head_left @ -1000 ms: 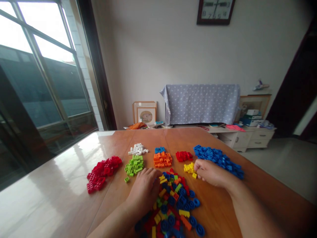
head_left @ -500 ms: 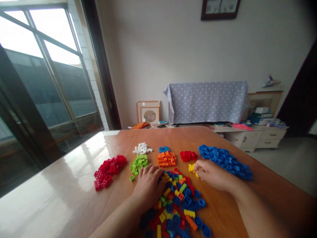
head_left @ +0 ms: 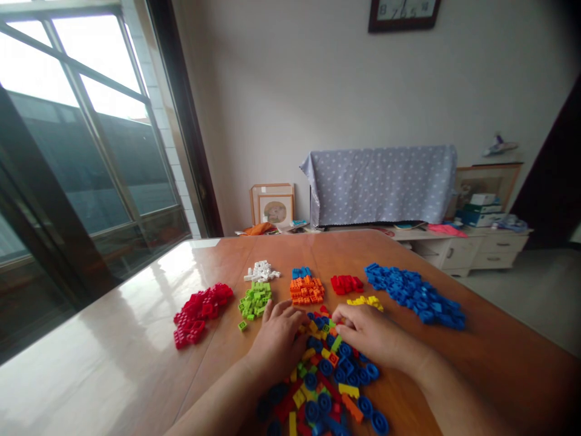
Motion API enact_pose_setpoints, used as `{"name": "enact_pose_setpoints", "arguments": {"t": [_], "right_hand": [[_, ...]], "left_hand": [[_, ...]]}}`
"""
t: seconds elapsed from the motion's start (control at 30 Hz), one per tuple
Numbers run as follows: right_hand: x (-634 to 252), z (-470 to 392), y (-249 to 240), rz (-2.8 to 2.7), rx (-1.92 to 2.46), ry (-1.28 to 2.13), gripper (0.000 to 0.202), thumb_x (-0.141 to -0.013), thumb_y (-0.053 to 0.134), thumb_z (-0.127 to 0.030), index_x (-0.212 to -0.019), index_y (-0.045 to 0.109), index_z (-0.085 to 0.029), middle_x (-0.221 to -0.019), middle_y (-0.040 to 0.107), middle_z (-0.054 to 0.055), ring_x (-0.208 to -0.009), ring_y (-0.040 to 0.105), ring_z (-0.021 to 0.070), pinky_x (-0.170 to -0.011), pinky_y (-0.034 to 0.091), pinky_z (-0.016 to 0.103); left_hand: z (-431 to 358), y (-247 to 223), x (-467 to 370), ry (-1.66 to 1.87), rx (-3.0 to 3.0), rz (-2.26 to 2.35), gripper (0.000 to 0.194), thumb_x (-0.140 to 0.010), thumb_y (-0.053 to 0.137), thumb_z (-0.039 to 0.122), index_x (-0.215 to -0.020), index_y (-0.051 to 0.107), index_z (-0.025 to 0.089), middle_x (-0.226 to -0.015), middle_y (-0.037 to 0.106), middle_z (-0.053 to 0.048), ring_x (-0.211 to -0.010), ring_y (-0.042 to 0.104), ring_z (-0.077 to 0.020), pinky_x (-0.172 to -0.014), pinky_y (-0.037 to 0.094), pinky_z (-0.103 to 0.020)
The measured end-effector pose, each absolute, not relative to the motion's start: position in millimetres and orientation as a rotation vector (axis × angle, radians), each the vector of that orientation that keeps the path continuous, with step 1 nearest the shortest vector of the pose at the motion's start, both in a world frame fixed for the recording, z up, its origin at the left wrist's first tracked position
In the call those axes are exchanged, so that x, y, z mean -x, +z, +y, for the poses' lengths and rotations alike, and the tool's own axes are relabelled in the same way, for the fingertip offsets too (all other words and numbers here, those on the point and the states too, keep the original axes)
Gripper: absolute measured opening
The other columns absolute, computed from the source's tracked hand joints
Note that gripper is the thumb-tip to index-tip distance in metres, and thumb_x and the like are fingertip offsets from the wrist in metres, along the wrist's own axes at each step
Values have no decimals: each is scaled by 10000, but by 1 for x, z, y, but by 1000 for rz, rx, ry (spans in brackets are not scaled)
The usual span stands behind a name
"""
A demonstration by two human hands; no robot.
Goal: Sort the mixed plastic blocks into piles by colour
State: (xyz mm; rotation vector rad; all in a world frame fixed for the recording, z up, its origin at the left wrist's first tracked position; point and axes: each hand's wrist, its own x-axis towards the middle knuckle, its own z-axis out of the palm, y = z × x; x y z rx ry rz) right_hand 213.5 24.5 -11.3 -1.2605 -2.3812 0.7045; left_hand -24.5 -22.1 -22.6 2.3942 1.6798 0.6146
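A mixed heap of coloured bricks [head_left: 324, 375] lies near the table's front. Over the heap's upper left edge rests my left hand [head_left: 281, 336], its fingers bent down into the bricks; the fingertips are partly hidden. My right hand [head_left: 363, 330] is at the heap's upper right, thumb and forefinger curled close together over the bricks, and what may be between them is too small to make out. Just beyond that hand sits a small yellow pile [head_left: 367, 302]. Green bricks [head_left: 255, 300] lie beyond my left hand, with one green brick [head_left: 242, 326] apart.
Sorted piles surround the heap on the wooden table [head_left: 149, 345]: dark red [head_left: 202, 312], white [head_left: 262, 271], orange [head_left: 307, 290], small blue [head_left: 301, 272], red [head_left: 347, 284] and large blue [head_left: 415, 293]. A cabinet [head_left: 481, 251] stands behind the table.
My right hand has moved left from the yellow pile to the mixed heap, uncovering more yellow bricks. My left hand has shifted slightly right at the heap's edge.
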Motion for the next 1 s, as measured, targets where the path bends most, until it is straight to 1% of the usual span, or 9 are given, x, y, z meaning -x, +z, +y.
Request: {"name": "enact_pose_setpoints", "arguments": {"t": [0.1, 0.23, 0.3, 0.37, 0.53, 0.67, 0.73, 0.87, 1.0], "right_hand": [[-205, 21, -13, -2398, 1239, 684, 170, -875, 562, -279, -977, 687, -224, -676, 639, -17, -613, 535, 133, -554, 286, 224], [-196, 17, -13, -2408, 1205, 671, 209, -851, 593, -262, -1028, 701, -241, -736, 672, -6, -657, 566, 145, -574, 302, 224], [-192, 16, -14, -2401, 1192, 683, 208, -853, 600, -265, -1032, 704, -242, -772, 688, 3, -688, 584, 152, -584, 312, 224], [-190, 15, -15, -2389, 1187, 692, 188, -863, 607, -285, -1017, 704, -237, -787, 696, 6, -703, 593, 154, -586, 313, 225], [-187, 18, -19, -2343, 1241, 674, 222, -856, 667, -403, -976, 695, -219, -743, 680, 4, -657, 578, 147, -553, 274, 231], [-189, 22, -22, -2330, 1227, 673, 153, -852, 666, -341, -928, 690, -211, -712, 662, -8, -652, 569, 138, -565, 285, 230], [-188, 22, -23, -2293, 1206, 767, 148, -873, 634, -333, -924, 682, -203, -695, 648, -12, -640, 554, 134, -560, 299, 226], [-185, 19, -20, -2167, 1135, 1079, 176, -889, 602, -351, -909, 654, -184, -676, 622, -19, -620, 523, 122, -549, 332, 210], [-191, 19, -9, -1985, 1136, 1346, 214, -869, 586, -384, -928, 603, -178, -723, 645, -10, -616, 558, 116, -538, 359, 199]], "left_hand": [[-23, -19, 22, 653, -2405, 1631, 231, -864, 598, 252, -1070, 690, 301, -1106, 715, -30, -1271, 496, -297, -1202, 141, -601], [-25, -16, 19, 689, -2398, 1583, 204, -892, 572, 242, -1042, 695, 306, -1059, 730, -21, -1223, 532, -273, -1209, 104, -593], [-25, -17, 18, 715, -2398, 1558, 196, -907, 561, 245, -1039, 693, 306, -1049, 732, -20, -1205, 544, -260, -1216, 84, -585], [-24, -18, 17, 737, -2395, 1545, 188, -913, 558, 246, -1038, 688, 301, -1055, 728, -19, -1193, 552, -248, -1219, 91, -576], [-25, -18, 17, 767, -2377, 1521, 220, -899, 555, 199, -1063, 668, 293, -1097, 711, -12, -1164, 573, -226, -1225, 87, -568], [-29, -15, 15, 791, -2360, 1470, 261, -895, 529, 171, -1094, 649, 292, -1112, 710, -8, -1177, 571, -222, -1230, 62, -564], [-30, -13, 14, 789, -2337, 1458, 293, -877, 541, 162, -1122, 636, 292, -1125, 710, -8, -1187, 568, -229, -1230, 62, -566], [-30, -13, 12, 802, -2303, 1473, 304, -857, 576, 176, -1134, 635, 289, -1132, 713, -11, -1181, 572, -242, -1227, 77, -565], [-31, -12, 13, 789, -2310, 1493, 268, -882, 564, 199, -1115, 653, 296, -1072, 720, -1, -1149, 585, -235, -1222, 89, -556]]}}
